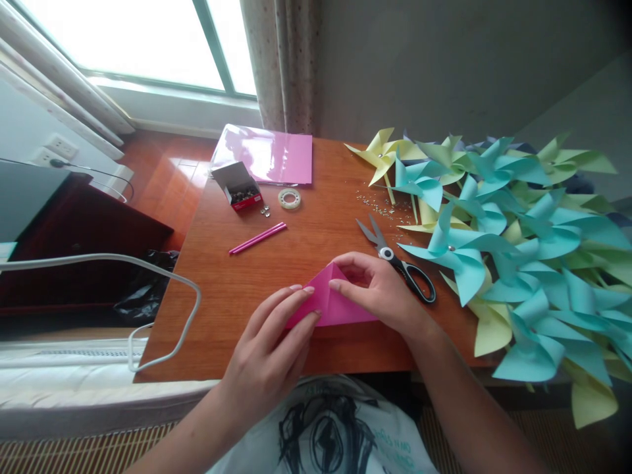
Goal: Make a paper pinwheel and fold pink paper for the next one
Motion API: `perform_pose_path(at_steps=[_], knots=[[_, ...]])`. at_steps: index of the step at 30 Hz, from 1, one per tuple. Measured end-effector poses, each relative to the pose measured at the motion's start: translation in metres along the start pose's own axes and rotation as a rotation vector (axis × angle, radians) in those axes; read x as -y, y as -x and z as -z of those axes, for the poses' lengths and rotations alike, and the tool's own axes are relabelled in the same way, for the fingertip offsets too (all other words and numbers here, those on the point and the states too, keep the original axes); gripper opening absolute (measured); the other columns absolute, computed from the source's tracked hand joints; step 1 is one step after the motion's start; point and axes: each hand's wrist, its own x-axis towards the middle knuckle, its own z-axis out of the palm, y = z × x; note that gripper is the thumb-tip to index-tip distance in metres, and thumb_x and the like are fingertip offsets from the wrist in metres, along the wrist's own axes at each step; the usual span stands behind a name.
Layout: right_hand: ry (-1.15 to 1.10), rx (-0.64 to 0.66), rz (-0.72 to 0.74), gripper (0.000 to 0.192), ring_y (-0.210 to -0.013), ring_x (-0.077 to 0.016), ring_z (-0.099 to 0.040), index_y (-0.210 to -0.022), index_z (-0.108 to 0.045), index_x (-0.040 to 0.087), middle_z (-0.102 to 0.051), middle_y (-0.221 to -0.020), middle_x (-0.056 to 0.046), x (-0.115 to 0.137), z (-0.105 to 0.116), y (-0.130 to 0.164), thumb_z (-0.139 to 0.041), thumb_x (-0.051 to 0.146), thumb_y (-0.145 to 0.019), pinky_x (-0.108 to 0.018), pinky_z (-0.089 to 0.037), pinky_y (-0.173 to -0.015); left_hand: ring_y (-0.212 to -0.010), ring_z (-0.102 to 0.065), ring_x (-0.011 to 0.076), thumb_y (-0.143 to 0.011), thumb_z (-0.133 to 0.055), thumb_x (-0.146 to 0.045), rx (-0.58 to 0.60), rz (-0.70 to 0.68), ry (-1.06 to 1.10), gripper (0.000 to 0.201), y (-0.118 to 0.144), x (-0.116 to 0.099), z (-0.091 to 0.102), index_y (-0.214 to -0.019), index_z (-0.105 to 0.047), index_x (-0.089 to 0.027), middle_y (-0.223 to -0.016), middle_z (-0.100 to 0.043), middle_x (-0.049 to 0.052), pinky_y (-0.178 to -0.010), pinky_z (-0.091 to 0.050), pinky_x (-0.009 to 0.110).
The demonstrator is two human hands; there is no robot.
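Note:
A sheet of pink paper (340, 311), folded into a triangle with a crease down its middle, lies near the table's front edge. My left hand (276, 329) presses its fingertips on the paper's left side. At the top corner, my right hand (370, 286) pinches the paper between thumb and fingers. Just right of that hand lie scissors (390, 253) with black handles, their blades apart. Two pink sticks (257, 238) rest beyond my left hand.
An open red box of metal fasteners (241, 191) stands by a tape roll (289, 199). Behind them is a pack of pink paper (291, 158). Many yellow and turquoise pinwheels (459, 250) heap on the right. A white cable (197, 289) loops at the table's left edge.

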Motion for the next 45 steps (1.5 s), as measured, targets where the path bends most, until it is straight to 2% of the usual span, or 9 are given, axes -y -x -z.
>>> perform_pose_path(at_steps=[9,12,15,19,23,30,38,42,45], knots=[[0.016,-0.059,0.038,0.018,-0.087,-0.018,-0.073,-0.099,-0.072,0.021,-0.077,-0.093,-0.002,0.009,-0.004,0.01,-0.077,0.023,-0.082,-0.029,-0.058,-0.082,-0.12,-0.063,0.0274,-0.088,-0.067,-0.012,-0.062,0.264,0.103,0.042,-0.036,-0.002,0.019,-0.13,-0.062,-0.016,-0.133,-0.066,0.016,-0.102,-0.051,0.039],[0.059,-0.058,0.075,0.014,-0.086,-0.017,-0.072,-0.097,-0.072,0.022,-0.077,-0.093,-0.001,0.012,-0.004,0.016,-0.076,0.021,-0.083,-0.027,-0.058,-0.08,-0.115,-0.067,0.0238,-0.098,-0.055,-0.022,0.064,0.423,0.33,0.028,-0.054,0.009,0.025,-0.123,-0.066,-0.017,-0.123,-0.072,0.011,-0.098,-0.051,0.033],[0.124,-0.063,0.149,0.01,-0.084,-0.0161,-0.071,-0.096,-0.073,0.023,-0.076,-0.091,0.0,0.016,-0.001,0.024,-0.074,0.02,-0.086,-0.026,-0.056,-0.079,-0.099,-0.071,0.0219,-0.098,-0.056,-0.033,0.182,0.532,0.386,0.028,-0.062,0.021,0.026,-0.117,-0.068,-0.017,-0.111,-0.076,0.009,-0.086,-0.054,0.03],[0.225,-0.05,0.303,0.009,-0.081,-0.0152,-0.07,-0.093,-0.072,0.023,-0.076,-0.088,0.0,0.02,0.003,0.039,-0.072,0.016,-0.088,-0.026,-0.054,-0.078,-0.087,-0.071,0.0213,-0.095,-0.059,-0.039,0.238,0.566,0.23,0.028,-0.058,0.029,0.026,-0.109,-0.069,-0.017,-0.104,-0.075,0.009,-0.074,-0.052,0.029],[0.198,-0.02,0.449,0.013,-0.083,-0.0172,-0.071,-0.094,-0.071,0.021,-0.075,-0.088,-0.003,0.019,0.004,0.052,-0.071,0.009,-0.088,-0.03,-0.056,-0.079,-0.073,-0.069,0.0201,-0.094,-0.057,-0.046,0.352,0.659,0.13,0.028,-0.045,0.031,0.033,-0.097,-0.068,-0.021,-0.082,-0.075,0.003,-0.062,-0.047,0.028],[0.097,-0.083,0.562,0.03,-0.085,-0.0214,-0.071,-0.101,-0.072,0.023,-0.075,-0.09,-0.005,0.017,0.003,0.063,-0.067,-0.002,-0.084,-0.038,-0.059,-0.078,-0.059,-0.061,0.0152,-0.092,-0.06,-0.053,0.368,0.902,0.557,0.037,-0.036,0.036,0.045,-0.109,-0.06,-0.021,-0.073,-0.068,-0.001,-0.053,-0.043,0.023],[0.108,0.005,0.618,0.041,-0.085,-0.0225,-0.071,-0.11,-0.072,0.024,-0.076,-0.092,-0.007,0.025,0.005,0.071,-0.066,-0.005,-0.081,-0.039,-0.059,-0.078,-0.085,-0.07,0.0215,-0.085,-0.073,-0.048,0.253,1.046,0.908,0.062,-0.056,0.026,0.03,-0.138,-0.054,-0.022,-0.1,-0.076,0.008,-0.065,-0.051,0.026],[0.12,0.007,0.515,0.026,-0.083,-0.0203,-0.071,-0.102,-0.073,0.023,-0.075,-0.088,-0.005,0.028,0.004,0.071,-0.068,0.004,-0.086,-0.035,-0.058,-0.079,-0.096,-0.071,0.0227,-0.08,-0.079,-0.038,0.25,1.002,1.045,0.05,-0.06,0.025,0.019,-0.124,-0.065,-0.018,-0.107,-0.076,0.011,-0.076,-0.055,0.028],[0.17,-0.061,0.399,0.015,-0.086,-0.0191,-0.07,-0.096,-0.074,0.024,-0.074,-0.09,-0.004,0.027,0.003,0.066,-0.068,0.011,-0.09,-0.033,-0.056,-0.081,-0.093,-0.071,0.0219,-0.079,-0.081,-0.034,0.341,0.951,1.094,0.037,-0.061,0.024,0.015,-0.11,-0.073,-0.016,-0.104,-0.077,0.011,-0.077,-0.056,0.029]])
